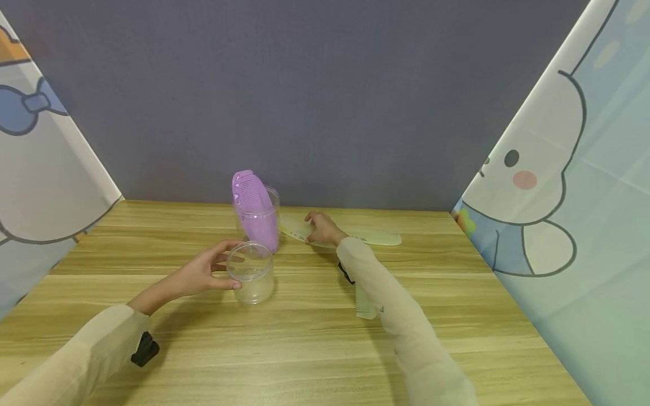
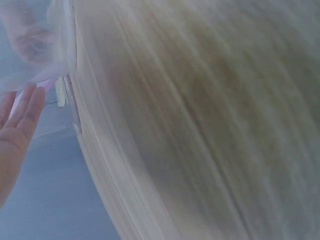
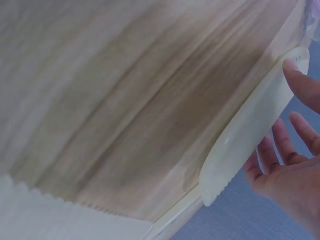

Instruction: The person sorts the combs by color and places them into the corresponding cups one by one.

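In the head view my left hand (image 1: pixel 205 270) curves round the left side of a clear round jar (image 1: pixel 256 285), thumb in front and fingers behind. The left wrist view shows those fingers (image 2: pixel 25 112) beside the clear plastic. Behind this jar, a purple comb (image 1: pixel 256 214) leans in a second clear jar (image 1: pixel 274 200). My right hand (image 1: pixel 324 230) reaches over a pale green comb (image 1: pixel 291 232) lying at the back of the table. In the right wrist view its thumb is at that comb's (image 3: pixel 250 125) far end, the other fingers spread past the toothed edge.
Another pale green comb (image 1: pixel 383 238) lies at the back right. A further one (image 1: pixel 364 304) lies nearer, partly under the right sleeve (image 1: pixel 401 316). The wooden table (image 1: pixel 274 355) meets a grey panel (image 1: pixel 325 101) behind and cartoon-printed sheets (image 1: pixel 599 237) at the sides.
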The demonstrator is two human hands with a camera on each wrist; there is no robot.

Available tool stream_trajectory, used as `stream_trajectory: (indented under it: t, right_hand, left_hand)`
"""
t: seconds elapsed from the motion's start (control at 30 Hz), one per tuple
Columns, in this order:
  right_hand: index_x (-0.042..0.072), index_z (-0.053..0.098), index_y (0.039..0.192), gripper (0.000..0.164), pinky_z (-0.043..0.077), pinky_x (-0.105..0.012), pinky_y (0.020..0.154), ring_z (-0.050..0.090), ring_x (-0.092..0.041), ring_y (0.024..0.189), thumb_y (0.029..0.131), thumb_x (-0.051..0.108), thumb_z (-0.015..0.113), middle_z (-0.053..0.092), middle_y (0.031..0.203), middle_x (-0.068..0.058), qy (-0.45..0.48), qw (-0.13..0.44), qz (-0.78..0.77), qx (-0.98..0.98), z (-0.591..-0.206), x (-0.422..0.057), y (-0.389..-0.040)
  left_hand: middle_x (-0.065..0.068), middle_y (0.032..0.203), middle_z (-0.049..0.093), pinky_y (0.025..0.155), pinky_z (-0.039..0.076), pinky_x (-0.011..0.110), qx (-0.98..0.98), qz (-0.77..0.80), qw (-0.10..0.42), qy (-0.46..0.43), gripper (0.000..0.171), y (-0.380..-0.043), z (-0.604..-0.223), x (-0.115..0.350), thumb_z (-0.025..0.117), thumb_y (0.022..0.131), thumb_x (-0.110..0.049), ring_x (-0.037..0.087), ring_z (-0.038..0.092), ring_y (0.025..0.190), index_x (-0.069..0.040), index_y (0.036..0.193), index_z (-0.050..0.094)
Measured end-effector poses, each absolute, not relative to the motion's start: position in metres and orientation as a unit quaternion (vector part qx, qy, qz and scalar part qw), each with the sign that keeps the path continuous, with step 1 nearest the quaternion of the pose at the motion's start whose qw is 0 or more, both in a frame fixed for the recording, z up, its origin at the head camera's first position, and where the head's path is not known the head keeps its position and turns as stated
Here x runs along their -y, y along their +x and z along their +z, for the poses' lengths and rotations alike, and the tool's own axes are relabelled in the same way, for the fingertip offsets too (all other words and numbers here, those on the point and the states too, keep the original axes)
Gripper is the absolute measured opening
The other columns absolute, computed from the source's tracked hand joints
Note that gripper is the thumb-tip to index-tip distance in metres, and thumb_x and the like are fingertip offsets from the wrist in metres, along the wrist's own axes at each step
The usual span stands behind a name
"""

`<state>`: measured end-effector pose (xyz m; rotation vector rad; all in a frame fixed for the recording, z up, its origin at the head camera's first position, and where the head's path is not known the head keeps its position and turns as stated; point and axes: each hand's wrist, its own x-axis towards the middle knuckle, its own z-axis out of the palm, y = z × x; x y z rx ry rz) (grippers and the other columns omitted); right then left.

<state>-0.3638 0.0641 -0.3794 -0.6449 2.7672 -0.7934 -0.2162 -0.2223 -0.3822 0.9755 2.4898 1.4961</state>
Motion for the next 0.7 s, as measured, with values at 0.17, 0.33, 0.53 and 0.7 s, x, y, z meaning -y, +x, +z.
stream_trajectory:
  t: [0.17, 0.33, 0.53, 0.7]
  right_hand:
    - [0.004, 0.046, 0.126, 0.057, 0.048, -0.036, 0.093, 0.050, -0.027, 0.112, 0.076, 0.007, 0.073, 0.053, 0.122, -0.016, -0.212, 0.094, -0.281, -0.931, -0.377, -0.063, -0.364]
    - [0.006, 0.047, 0.126, 0.053, 0.049, -0.035, 0.091, 0.052, -0.027, 0.111, 0.078, 0.005, 0.070, 0.054, 0.120, -0.016, -0.197, 0.095, -0.289, -0.932, -0.378, -0.063, -0.365]
    - [0.004, 0.052, 0.120, 0.035, 0.049, -0.032, 0.085, 0.054, -0.023, 0.100, 0.085, 0.001, 0.055, 0.057, 0.109, -0.013, -0.198, 0.069, -0.309, -0.928, -0.373, -0.063, -0.358]
    - [0.013, 0.059, 0.110, 0.029, 0.050, -0.029, 0.074, 0.055, -0.017, 0.092, 0.082, 0.005, 0.061, 0.060, 0.101, -0.005, -0.204, 0.054, -0.341, -0.916, -0.465, -0.067, -0.461]
  left_hand:
    - [0.029, 0.132, 0.039, 0.088, 0.049, 0.051, -0.808, 0.493, 0.039, 0.321, 0.075, -0.216, -0.383, 0.222, 0.074, 0.074, -0.007, 0.047, 0.046, 0.114, 0.001, 0.135, 0.031]
    - [0.029, 0.132, 0.038, 0.089, 0.049, 0.049, -0.803, 0.501, 0.045, 0.320, 0.076, -0.216, -0.383, 0.223, 0.074, 0.074, -0.007, 0.046, 0.046, 0.114, 0.000, 0.135, 0.031]
    - [0.029, 0.133, 0.038, 0.090, 0.048, 0.049, -0.796, 0.512, 0.053, 0.318, 0.077, -0.216, -0.383, 0.222, 0.075, 0.074, -0.007, 0.046, 0.046, 0.116, 0.000, 0.136, 0.030]
    - [0.030, 0.131, 0.038, 0.089, 0.049, 0.049, -0.797, 0.508, 0.045, 0.323, 0.076, -0.216, -0.383, 0.222, 0.074, 0.074, -0.007, 0.046, 0.046, 0.115, 0.000, 0.136, 0.030]
